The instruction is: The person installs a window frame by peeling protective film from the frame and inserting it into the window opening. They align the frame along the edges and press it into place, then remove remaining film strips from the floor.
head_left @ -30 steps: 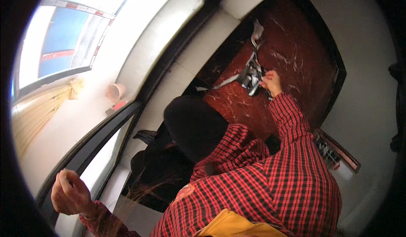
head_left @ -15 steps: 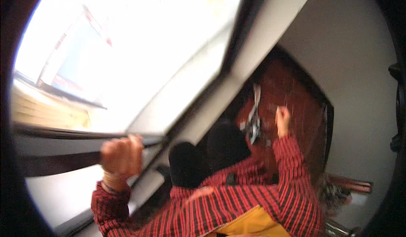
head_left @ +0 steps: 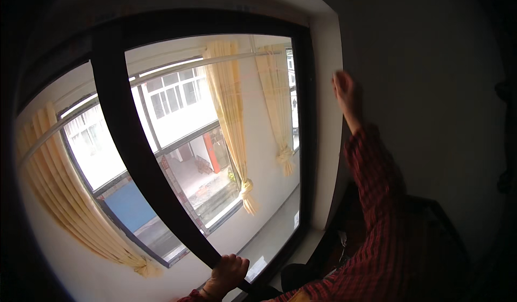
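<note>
While the dark window frame (head_left: 305,130) stands ahead, its upright (head_left: 129,130) bears the left hand (head_left: 230,271) near the bottom edge, grip wrapped around it. The right hand (head_left: 346,86) is raised beside the right edge, fingers curled; contents cannot be determined. Firm left support should steady the reach.

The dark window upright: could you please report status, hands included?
Left hand at lower end of dark window upright, grip unclear. Right hand raised by pale window reveal, fingers curled. Yellow curtains beyond upright.
</note>
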`<move>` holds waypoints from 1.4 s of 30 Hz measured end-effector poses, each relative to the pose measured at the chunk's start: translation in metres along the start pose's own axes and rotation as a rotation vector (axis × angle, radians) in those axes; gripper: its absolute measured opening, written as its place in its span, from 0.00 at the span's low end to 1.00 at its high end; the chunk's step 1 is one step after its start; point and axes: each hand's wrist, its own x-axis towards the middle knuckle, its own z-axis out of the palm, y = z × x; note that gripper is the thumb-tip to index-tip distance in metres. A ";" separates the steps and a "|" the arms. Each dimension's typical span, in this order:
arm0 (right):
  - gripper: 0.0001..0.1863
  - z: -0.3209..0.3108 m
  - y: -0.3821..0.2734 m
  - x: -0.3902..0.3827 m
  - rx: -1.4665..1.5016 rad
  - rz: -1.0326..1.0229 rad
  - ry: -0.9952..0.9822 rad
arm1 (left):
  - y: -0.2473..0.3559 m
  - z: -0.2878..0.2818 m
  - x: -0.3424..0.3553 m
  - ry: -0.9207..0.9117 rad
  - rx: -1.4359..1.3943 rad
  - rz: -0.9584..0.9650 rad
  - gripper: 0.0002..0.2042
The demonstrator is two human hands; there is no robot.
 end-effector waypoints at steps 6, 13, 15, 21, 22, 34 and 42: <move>0.08 0.030 -0.063 0.133 -0.529 -0.810 0.283 | -0.010 0.012 0.038 0.189 -0.116 -0.135 0.06; 0.07 0.055 -0.067 0.191 -0.666 -0.860 0.363 | 0.000 0.021 0.039 0.339 -0.151 -0.244 0.07; 0.08 0.065 -0.062 0.210 -0.765 -0.874 0.343 | -0.001 0.017 0.042 0.343 -0.098 -0.252 0.07; 0.09 0.073 -0.057 0.249 -0.967 -0.897 0.233 | -0.001 0.012 0.057 0.423 -0.058 -0.343 0.09; 0.10 0.072 -0.057 0.252 -1.010 -0.888 0.208 | 0.001 0.013 0.060 0.447 -0.052 -0.364 0.10; 0.11 0.060 -0.057 0.250 -0.998 -1.051 0.147 | -0.003 0.016 0.059 0.440 -0.013 -0.320 0.06; 0.11 0.060 -0.069 0.238 -0.916 -0.989 0.172 | -0.003 0.021 0.058 0.530 -0.034 -0.317 0.07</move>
